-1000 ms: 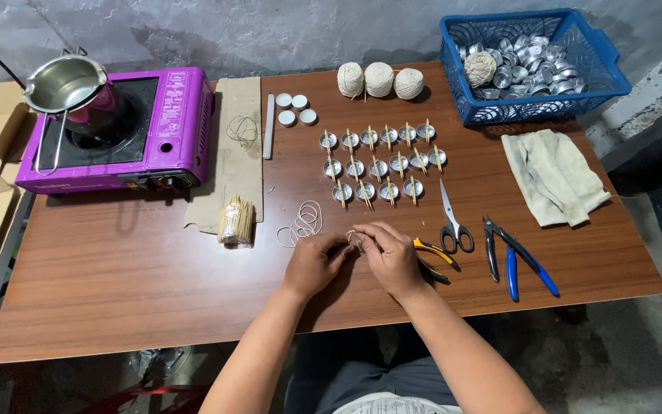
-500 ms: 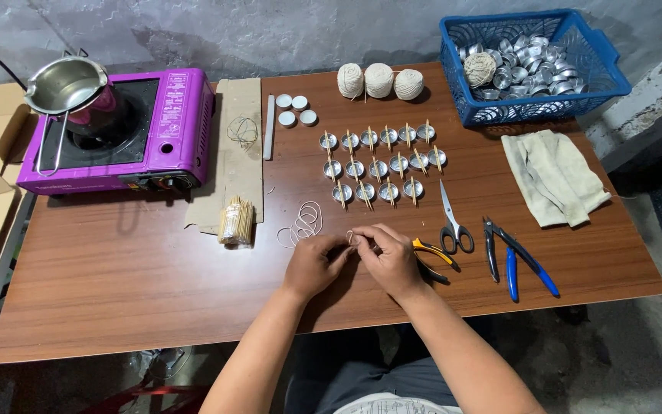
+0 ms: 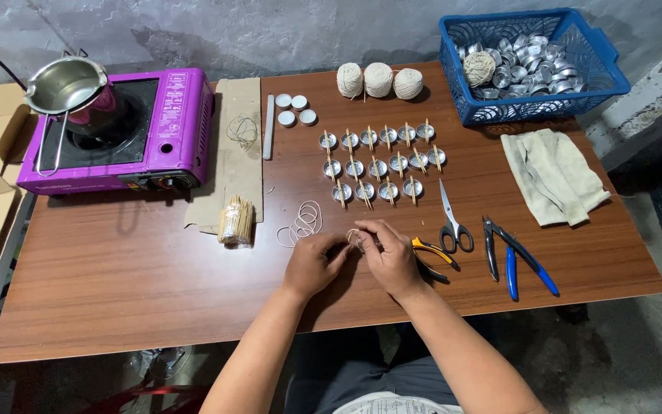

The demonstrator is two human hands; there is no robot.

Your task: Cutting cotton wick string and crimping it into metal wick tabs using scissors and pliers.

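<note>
While both hands pinch it, the thin pale loop of string point(image 3: 355, 238) sits lower than a moment ago. Left hand point(image 3: 312, 264) and right hand point(image 3: 391, 257) are closed on it; yellow-handled pliers point(image 3: 432, 251) lie at 3 o'clock on the brown wooden surface point(image 3: 155, 284).

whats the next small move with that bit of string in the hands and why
Probably finish the twist, then lay it beside the loose string loops. Both the left hand and right hand pinch a small string piece between fingertips, and similar pieces already lie just left.
</note>
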